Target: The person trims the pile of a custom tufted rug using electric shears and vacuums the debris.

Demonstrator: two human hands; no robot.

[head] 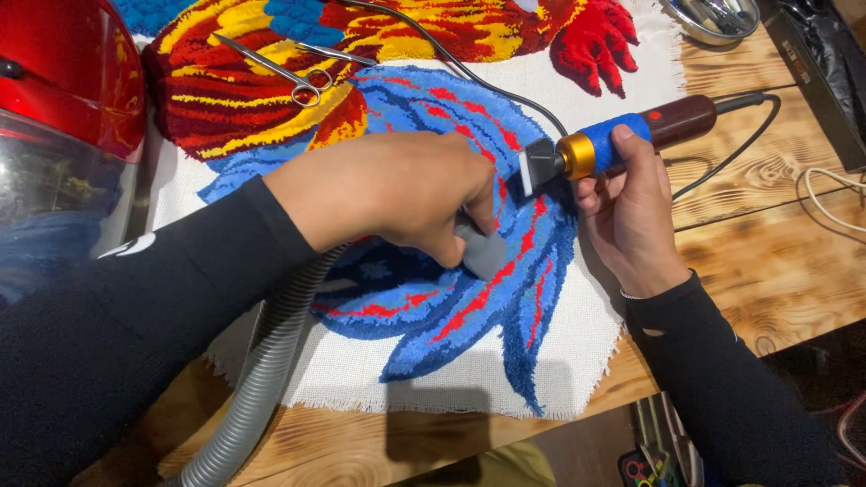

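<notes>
Rug, tufted in blue, red and yellow on a white backing cloth, lies flat on the wooden tabletop with both hands over its blue section. Left hand is closed around the grey nozzle of a vacuum hose, pressing its tip onto the blue pile; the ribbed grey hose runs from under the wrist toward the near tabletop edge. Right hand grips a corded trimmer by its blue-wrapped handle, with the gold collar and dark cutting head just beside the left knuckles and the head lying at the pile. Trimmer cord loops away across the tabletop at right. Both forearms wear black sleeves. Scissors rest on the red-and-yellow area at the far side of the rug. Metal bowl sits at the far right edge, and a red domed object stands at far left.
</notes>
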